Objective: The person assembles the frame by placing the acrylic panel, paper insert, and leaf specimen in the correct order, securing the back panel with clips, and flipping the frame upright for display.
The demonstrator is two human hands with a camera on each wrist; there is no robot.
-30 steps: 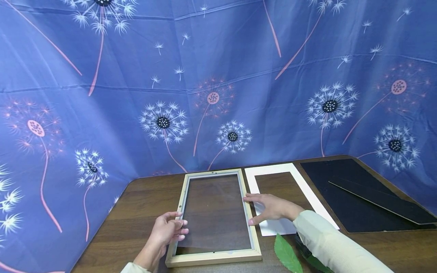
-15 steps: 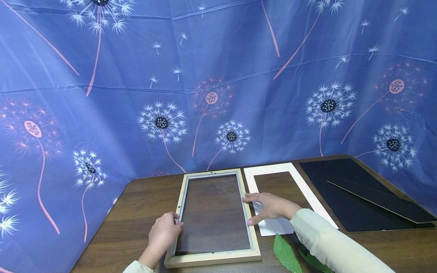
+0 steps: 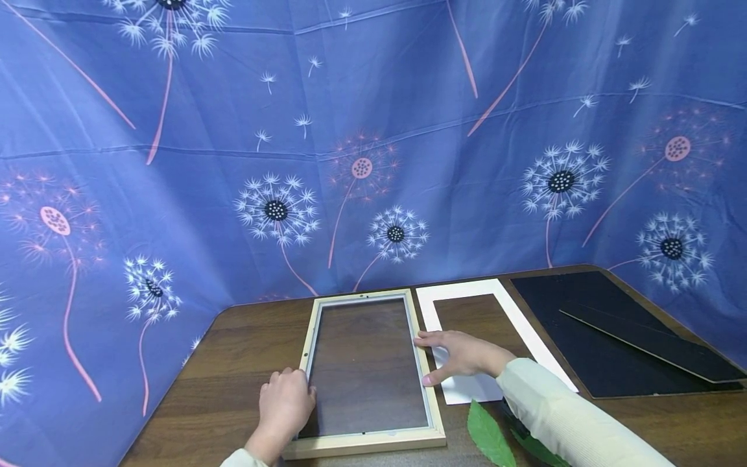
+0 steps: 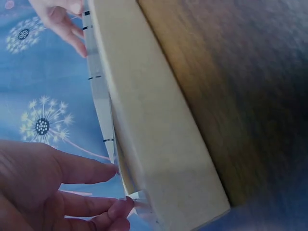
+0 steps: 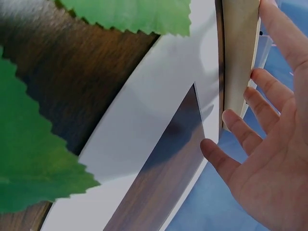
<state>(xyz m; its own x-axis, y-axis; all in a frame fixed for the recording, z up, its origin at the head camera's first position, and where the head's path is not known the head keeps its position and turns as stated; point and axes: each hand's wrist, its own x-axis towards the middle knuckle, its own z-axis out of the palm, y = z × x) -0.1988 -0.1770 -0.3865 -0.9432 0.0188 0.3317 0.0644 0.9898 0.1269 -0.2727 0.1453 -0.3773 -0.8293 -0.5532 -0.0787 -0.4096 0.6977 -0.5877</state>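
Observation:
A light wooden picture frame (image 3: 364, 443) with a clear pane (image 3: 367, 363) lies back up on the brown table. My left hand (image 3: 284, 403) is at its left rail near the front corner, fingers curled down and thumb inside the rail. In the left wrist view, the left fingertips (image 4: 126, 202) pinch the edge of a thin translucent film (image 4: 137, 196) beside the wood. My right hand (image 3: 463, 355) rests spread against the right rail, thumb and forefinger apart. In the right wrist view its fingers (image 5: 272, 91) reach along that rail, loosely extended.
A white mat board (image 3: 528, 334) with a cut-out window lies right of the frame. Beyond it is a black backing board (image 3: 560, 292) with a folded-up stand flap (image 3: 653, 344). Green leaves (image 3: 489, 433) sit by the right forearm. A blue dandelion-print cloth (image 3: 467, 181) hangs behind.
My left hand has turned over, from fingers loosely bent at the left rail to knuckles up over it, and shifted slightly. The right hand stays on the right rail.

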